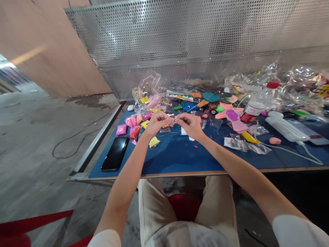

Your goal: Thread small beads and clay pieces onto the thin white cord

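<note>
My left hand (159, 124) and my right hand (189, 125) meet above the middle of the blue table, fingertips almost touching. Both are closed in a pinch on something small, thin and shiny; its kind is too small to tell. A fine, pale strand (176, 132) curves just below the fingers. Bagged lumps of pink and red modelling clay (135, 131) lie left of my left hand, and a yellow piece (154, 141) sits under that wrist. White pieces (184, 131) show beneath my right hand, partly hidden by it.
A black phone (115, 153) lies at the table's left. To the right are a plastic bottle (253, 106), a pink and purple clay shape (233, 118) and a white device with a cable (286, 127). Clear wrappers crowd the back before a perforated metal panel (164, 44).
</note>
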Available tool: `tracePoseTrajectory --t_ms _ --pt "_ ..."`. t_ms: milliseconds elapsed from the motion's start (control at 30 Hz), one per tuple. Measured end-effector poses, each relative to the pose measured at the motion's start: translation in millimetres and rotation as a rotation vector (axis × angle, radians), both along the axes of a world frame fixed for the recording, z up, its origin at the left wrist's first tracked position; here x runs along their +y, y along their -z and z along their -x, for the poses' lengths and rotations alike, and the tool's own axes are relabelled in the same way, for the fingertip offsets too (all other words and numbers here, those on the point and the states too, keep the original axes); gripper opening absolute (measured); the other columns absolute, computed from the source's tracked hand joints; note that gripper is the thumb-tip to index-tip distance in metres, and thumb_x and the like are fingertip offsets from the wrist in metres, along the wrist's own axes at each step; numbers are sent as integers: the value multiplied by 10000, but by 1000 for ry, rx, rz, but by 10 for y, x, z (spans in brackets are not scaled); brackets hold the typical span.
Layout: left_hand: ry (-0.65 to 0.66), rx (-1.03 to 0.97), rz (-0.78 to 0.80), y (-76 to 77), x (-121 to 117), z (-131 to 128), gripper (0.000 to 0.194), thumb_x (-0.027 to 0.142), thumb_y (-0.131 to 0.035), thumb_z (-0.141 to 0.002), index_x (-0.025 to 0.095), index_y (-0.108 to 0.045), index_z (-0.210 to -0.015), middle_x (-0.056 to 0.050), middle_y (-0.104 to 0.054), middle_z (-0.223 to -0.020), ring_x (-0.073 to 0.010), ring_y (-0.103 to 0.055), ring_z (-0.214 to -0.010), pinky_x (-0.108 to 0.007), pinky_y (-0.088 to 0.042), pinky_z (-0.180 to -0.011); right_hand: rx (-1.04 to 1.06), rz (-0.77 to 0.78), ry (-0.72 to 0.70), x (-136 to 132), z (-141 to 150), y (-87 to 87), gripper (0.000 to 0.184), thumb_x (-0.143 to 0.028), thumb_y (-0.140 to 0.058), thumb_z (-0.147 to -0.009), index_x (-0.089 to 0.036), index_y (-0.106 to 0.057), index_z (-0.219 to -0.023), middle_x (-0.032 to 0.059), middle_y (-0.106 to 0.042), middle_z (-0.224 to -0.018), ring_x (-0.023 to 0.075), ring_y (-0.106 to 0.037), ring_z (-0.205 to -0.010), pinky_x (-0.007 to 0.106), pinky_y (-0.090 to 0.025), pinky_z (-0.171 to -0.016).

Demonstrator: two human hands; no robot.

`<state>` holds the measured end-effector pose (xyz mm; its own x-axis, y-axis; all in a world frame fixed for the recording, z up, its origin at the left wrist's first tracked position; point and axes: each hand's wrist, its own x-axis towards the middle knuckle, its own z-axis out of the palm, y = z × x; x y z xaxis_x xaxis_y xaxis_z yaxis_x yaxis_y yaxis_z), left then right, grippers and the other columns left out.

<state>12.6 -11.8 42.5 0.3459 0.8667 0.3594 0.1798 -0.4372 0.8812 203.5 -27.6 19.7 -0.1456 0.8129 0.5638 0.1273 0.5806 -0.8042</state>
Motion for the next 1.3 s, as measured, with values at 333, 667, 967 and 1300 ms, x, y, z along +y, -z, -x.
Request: tracePoseTrajectory --t_ms 333,667,967,1300 --pt "-725 552 -240 -36 -627 606 495 491 -686 -884 227 -653 -1302 -128 -684 -1346 -338 -620 -1267 -464 -473 -1085 102 93 74 104 -61 6 416 -629 -677 -820 -221 -626 -759 1 -610 -692 113 -452 -555 287 -396 -545" --pt "-1081 1008 168 479 -1193 1466 822 502 -577 -852 29 -425 -1508 -311 -662 -1312 -502 -622 -1214 -605 -486 -988 60 60 56 73 -28 36 430 -655 -656 -836 -228 -642 -797 1 -612 -695 124 -483 -579 294 -412 -563" --pt "-1095 947 134 428 -1174 1406 800 450 -625 -852 6 -449 -1494 -311 -655 -1307 -481 -621 -1215 -580 -460 -1040 -22 -14 65 55 -67 37 331 -552 -649 -878 -227 -673 -820 27 -697 -819 154 -569 -694 319 -485 -675" --pt "-565 429 -692 -57 -920 247 193 329 -578 -1012 230 -743 -992 -37 -776 -1015 -208 -690 -1014 -383 -493 -992 39 9 163 250 -189 86 317 -508 -683 -882 -210 -637 -786 14 -676 -783 112 -498 -597 282 -408 -573"
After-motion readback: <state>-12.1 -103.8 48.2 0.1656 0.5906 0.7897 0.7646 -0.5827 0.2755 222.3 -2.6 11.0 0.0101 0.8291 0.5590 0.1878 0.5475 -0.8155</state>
